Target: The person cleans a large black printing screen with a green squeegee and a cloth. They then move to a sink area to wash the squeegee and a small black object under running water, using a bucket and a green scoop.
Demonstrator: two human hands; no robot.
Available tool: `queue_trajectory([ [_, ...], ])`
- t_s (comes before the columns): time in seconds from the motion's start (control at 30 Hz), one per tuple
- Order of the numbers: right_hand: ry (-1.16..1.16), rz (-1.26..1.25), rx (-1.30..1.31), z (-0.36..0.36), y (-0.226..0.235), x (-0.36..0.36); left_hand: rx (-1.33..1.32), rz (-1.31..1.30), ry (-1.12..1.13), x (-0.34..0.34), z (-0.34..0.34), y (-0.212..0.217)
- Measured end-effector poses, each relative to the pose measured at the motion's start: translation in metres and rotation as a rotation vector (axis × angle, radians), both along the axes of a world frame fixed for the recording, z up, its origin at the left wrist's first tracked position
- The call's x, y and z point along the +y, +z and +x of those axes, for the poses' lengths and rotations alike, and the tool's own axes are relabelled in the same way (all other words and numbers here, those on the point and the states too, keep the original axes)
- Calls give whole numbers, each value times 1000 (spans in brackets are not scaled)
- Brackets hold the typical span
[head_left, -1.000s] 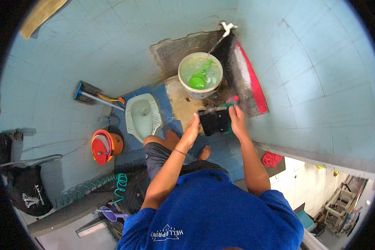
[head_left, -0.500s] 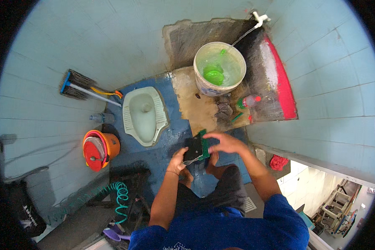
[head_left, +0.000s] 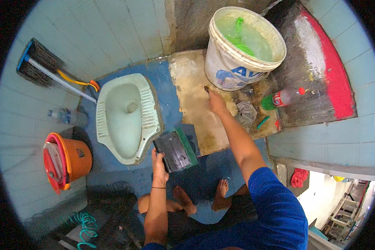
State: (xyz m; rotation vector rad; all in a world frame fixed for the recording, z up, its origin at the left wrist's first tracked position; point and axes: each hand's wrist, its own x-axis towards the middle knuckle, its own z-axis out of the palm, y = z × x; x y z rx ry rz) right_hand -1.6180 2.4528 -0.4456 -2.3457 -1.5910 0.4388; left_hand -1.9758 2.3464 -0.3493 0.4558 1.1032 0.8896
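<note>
Head: dustpan (head_left: 176, 151) tilted (handle toward person)

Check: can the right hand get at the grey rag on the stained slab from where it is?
Probably yes. The right hand hovers by the white bucket; the grey rag lies just beside it, uncovered, nothing between.

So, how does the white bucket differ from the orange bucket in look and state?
The white bucket stands open by the right hand, full of water with a green scoop in it. The orange bucket sits apart by the wall, a lid against its mouth, contents hidden. Both are round plastic.
</note>
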Motion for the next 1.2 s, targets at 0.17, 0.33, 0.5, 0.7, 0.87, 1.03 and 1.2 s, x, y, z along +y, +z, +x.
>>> queue_trajectory([
  [0.17,-66,339,-154,11,-37,21,14,105,31,21,25,-1],
  [0.33,-195,432,35,24,-43,1,58,170,26,31,36,8],
  [0.5,-234,399,22,37,-37,-16,24,142,18,39,36,2],
  [0.7,-71,353,639,-20,0,-37,201,280,-10,46,56,-17],
  [0.87,-12,209,1198,-83,53,-62,360,582,-64,48,92,-15],
  [1.03,-68,240,1016,-87,61,-105,275,552,-61,56,113,-28],
  [1.2,-297,405,690,-57,70,-95,430,717,-231,46,136,-19],
])
